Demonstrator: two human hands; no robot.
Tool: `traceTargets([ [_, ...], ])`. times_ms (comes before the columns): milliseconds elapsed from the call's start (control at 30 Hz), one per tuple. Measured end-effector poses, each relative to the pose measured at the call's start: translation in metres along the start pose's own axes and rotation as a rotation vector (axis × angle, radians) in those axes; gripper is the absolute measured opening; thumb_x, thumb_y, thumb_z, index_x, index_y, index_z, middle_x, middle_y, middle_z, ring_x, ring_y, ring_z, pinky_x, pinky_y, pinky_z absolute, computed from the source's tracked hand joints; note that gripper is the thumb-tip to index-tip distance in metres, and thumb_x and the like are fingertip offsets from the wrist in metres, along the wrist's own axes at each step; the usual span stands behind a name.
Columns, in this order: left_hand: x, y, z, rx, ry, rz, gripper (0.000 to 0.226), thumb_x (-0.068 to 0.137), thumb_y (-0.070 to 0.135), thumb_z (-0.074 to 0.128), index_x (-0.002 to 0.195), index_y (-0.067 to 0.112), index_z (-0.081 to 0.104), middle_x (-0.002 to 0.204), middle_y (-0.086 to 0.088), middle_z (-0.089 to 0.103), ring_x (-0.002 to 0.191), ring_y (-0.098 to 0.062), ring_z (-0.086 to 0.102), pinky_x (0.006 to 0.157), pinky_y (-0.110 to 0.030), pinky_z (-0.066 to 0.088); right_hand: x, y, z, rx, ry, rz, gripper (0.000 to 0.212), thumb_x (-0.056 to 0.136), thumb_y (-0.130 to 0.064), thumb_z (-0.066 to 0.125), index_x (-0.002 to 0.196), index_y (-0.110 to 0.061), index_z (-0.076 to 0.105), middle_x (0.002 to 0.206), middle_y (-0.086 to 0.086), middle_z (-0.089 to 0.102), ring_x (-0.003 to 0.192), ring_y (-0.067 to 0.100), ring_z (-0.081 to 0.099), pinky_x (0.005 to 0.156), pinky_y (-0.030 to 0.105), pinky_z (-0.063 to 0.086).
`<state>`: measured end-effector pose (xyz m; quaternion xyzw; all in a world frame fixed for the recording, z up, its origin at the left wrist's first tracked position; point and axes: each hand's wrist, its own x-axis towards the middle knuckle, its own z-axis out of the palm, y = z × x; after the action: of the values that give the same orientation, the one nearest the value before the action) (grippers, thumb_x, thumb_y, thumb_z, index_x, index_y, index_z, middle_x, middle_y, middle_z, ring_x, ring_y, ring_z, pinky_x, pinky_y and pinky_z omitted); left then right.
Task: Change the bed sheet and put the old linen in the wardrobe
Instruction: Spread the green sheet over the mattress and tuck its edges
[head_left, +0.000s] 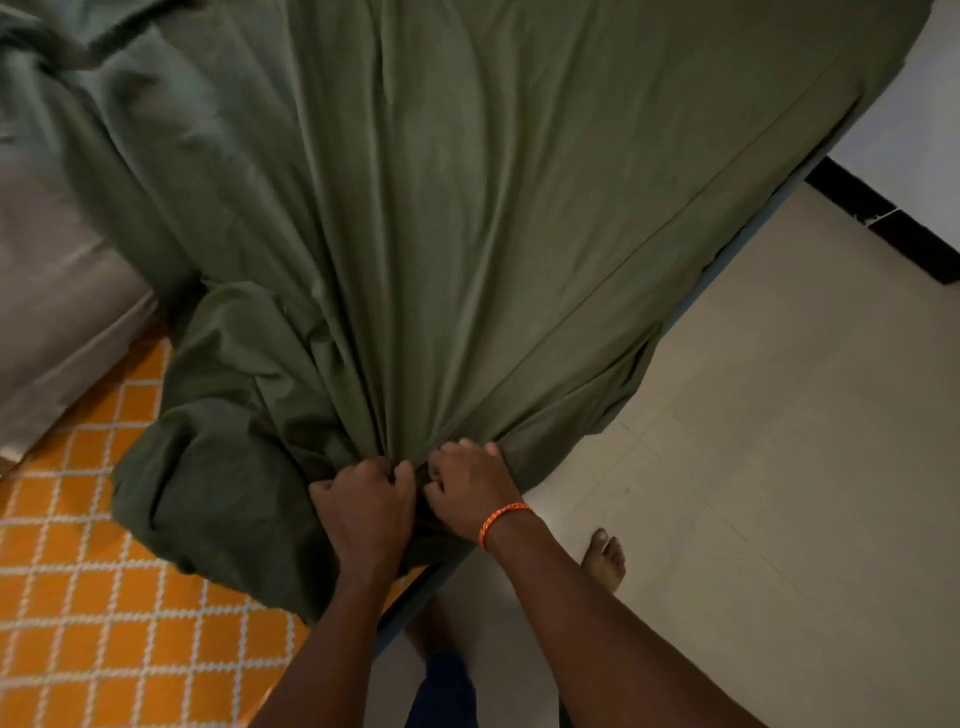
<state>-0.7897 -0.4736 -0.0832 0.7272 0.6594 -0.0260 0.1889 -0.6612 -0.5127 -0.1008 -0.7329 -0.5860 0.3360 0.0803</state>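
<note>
Both fists are bunched into the green sheet (441, 234) at the bed's near corner, side by side, almost touching: the left hand (363, 512) clenched on a gather of folds, the right hand (467, 486), with an orange thread at the wrist, gripping the cloth just at its three o'clock. The sheet spreads over the bed toward twelve o'clock, with a loose heap sagging at nine o'clock over the orange checked mat (104, 597). To me this looks like the corner being worked; whether on or off I cannot tell. Next it wants a firm, even pull along the edge
</note>
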Motion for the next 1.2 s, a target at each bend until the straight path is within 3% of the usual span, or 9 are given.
traceTargets([
  [200,-0.025,0.005,-0.001,0.072,-0.062,-0.029,0.044,0.085,0.041,0.047,0.060,0.012,0.069,0.065,-0.011,0.069,0.069,-0.033,0.069,0.074,-0.041,0.038,-0.012,-0.003,-0.005,0.062,-0.119,0.070,0.029,0.081,-0.036,0.040,0.059,-0.019,0.046,0.071,0.008,0.061,0.073,0.030,0.050,0.081,0.040,0.039],
  [367,0.003,0.016,-0.015,0.040,-0.429,-0.248,0.040,0.090,0.041,0.060,0.118,0.013,0.069,0.125,-0.014,0.069,0.115,-0.038,0.066,0.090,-0.039,0.048,-0.017,0.007,0.005,0.169,-0.070,0.103,0.036,0.083,-0.040,0.040,0.073,-0.016,0.065,0.074,0.007,0.066,0.074,0.030,0.058,0.076,0.039,0.049],
  [467,0.015,0.033,-0.030,0.063,-0.342,-0.155,0.024,0.088,0.032,0.061,0.104,0.017,0.070,0.113,-0.013,0.070,0.106,-0.039,0.069,0.084,-0.037,0.051,-0.017,0.024,-0.004,0.496,0.286,0.244,0.025,0.089,-0.033,0.050,0.072,-0.017,0.057,0.060,0.002,0.057,0.060,0.026,0.060,0.057,0.041,0.050],
  [533,0.012,0.050,-0.030,-0.046,-0.236,-0.040,0.012,0.083,0.027,0.058,0.076,0.018,0.058,0.087,-0.010,0.068,0.086,-0.037,0.070,0.073,-0.038,0.056,-0.013,0.046,-0.015,0.552,0.593,0.403,0.020,0.096,-0.022,0.054,0.078,-0.019,0.063,0.065,-0.001,0.061,0.062,0.021,0.060,0.057,0.037,0.048],
  [633,-0.001,0.083,-0.014,-0.266,-0.164,0.118,0.029,0.090,0.031,0.066,0.073,0.021,0.044,0.069,0.003,0.058,0.068,-0.019,0.059,0.058,-0.033,0.044,-0.006,0.088,-0.035,0.575,0.876,0.605,0.018,0.098,-0.017,0.054,0.089,-0.018,0.069,0.087,0.000,0.068,0.078,0.019,0.062,0.066,0.033,0.047],
  [767,-0.010,0.134,0.020,-0.228,-0.107,0.434,0.013,0.095,0.037,0.069,0.102,0.034,0.058,0.102,0.014,0.062,0.093,-0.010,0.052,0.076,-0.028,0.041,0.012,0.142,-0.056,0.628,0.869,0.732,0.020,0.105,-0.020,0.049,0.120,-0.014,0.061,0.113,0.004,0.064,0.087,0.014,0.058,0.071,0.030,0.043],
  [900,0.000,0.180,0.058,0.003,-0.051,0.493,0.052,0.091,0.049,0.071,0.136,0.032,0.053,0.135,0.008,0.055,0.119,-0.018,0.052,0.093,-0.035,0.046,0.040,0.203,-0.086,0.713,0.803,0.813,0.036,0.110,-0.025,0.044,0.139,-0.009,0.059,0.131,0.015,0.067,0.115,0.033,0.062,0.085,0.033,0.043],
  [1033,0.011,0.212,0.071,0.186,0.042,0.302,0.047,0.085,0.051,0.076,0.118,0.027,0.054,0.117,0.004,0.060,0.107,-0.023,0.057,0.081,-0.041,0.048,0.064,0.236,-0.098,0.785,0.669,0.799,0.032,0.109,-0.021,0.048,0.132,-0.003,0.061,0.129,0.023,0.066,0.120,0.041,0.060,0.091,0.037,0.041],
  [1200,0.007,0.224,0.081,0.249,0.030,0.275,0.023,0.089,0.027,0.079,0.101,0.021,0.060,0.093,-0.002,0.069,0.080,-0.027,0.067,0.065,-0.039,0.051,0.057,0.252,-0.097,0.820,0.650,0.741,0.010,0.095,-0.016,0.064,0.096,-0.010,0.073,0.083,0.004,0.073,0.079,0.030,0.070,0.071,0.036,0.055],
])
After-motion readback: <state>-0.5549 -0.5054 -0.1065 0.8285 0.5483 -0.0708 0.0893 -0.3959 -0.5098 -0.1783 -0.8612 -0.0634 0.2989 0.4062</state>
